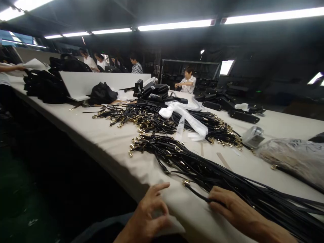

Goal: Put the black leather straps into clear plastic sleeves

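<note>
My right hand (231,204) is closed around a thin black strap (199,195). A gold-coloured clasp (186,182) tips the strap's free end, just above the tabletop. Near the table's front edge, my left hand (149,211) has its thumb and a finger pinched together, with the index finger stretched out. A piece of thin white sheet (173,226) shows beneath the thumb and inside the finger loop, seemingly held there. Beside my right hand lies a long bundle of black straps (202,165) with gold buckles and clasps, running toward the lower right.
Behind the bundle are a larger heap of straps (141,118), white wrapping strips (189,118) and black bags (103,92). A clear plastic bag (293,155) and a small clear-wrapped block (253,136) lie to the right. Several people work along the pale table (88,130).
</note>
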Available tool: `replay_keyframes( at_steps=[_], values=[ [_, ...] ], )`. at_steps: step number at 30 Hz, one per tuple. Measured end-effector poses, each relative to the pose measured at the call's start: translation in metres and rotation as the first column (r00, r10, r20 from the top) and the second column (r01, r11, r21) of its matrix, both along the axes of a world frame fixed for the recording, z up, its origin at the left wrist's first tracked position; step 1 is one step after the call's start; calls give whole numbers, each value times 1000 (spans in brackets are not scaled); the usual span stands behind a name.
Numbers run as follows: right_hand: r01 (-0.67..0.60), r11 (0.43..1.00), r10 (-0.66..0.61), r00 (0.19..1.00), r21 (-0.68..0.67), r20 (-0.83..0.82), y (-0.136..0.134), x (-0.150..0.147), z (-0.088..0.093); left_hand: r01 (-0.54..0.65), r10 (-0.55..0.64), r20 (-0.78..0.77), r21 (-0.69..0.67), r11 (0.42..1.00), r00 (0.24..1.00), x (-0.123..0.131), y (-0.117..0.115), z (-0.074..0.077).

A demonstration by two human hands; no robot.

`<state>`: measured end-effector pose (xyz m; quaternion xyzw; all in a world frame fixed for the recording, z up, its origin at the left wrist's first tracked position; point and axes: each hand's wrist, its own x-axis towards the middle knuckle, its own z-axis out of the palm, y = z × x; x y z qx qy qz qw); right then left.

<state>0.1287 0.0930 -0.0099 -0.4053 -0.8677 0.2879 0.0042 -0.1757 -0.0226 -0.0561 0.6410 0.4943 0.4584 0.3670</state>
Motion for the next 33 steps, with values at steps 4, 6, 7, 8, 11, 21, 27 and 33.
replay_keyframes(
  at_steps=[4,6,7,8,11,21,27,33],
  values=[
    [-107,994,107,993,5,-54,-19,-18,29,349,-271,-395,139,927,878,39,21,27],
    [-158,987,157,985,-12,-73,-22,-19,45,399,-309,-463,108,911,831,47,26,30],
    [-165,986,163,984,-25,-77,-22,-17,52,400,-324,-462,75,913,825,46,26,29],
    [-159,986,156,985,-39,-77,-21,-15,57,398,-342,-445,35,917,828,44,25,28],
    [-131,989,126,989,-63,-75,-15,-4,60,379,-380,-318,-67,923,869,32,14,25],
    [-130,979,117,989,-154,-96,-21,-47,32,236,-260,-173,-146,961,950,24,-15,28],
    [-151,853,-40,936,-500,-351,-41,-93,16,138,-130,74,-117,984,989,13,-19,32],
    [-106,824,-161,898,-557,-410,-28,-82,48,-29,181,484,-304,952,856,-3,-26,8]
  ],
)
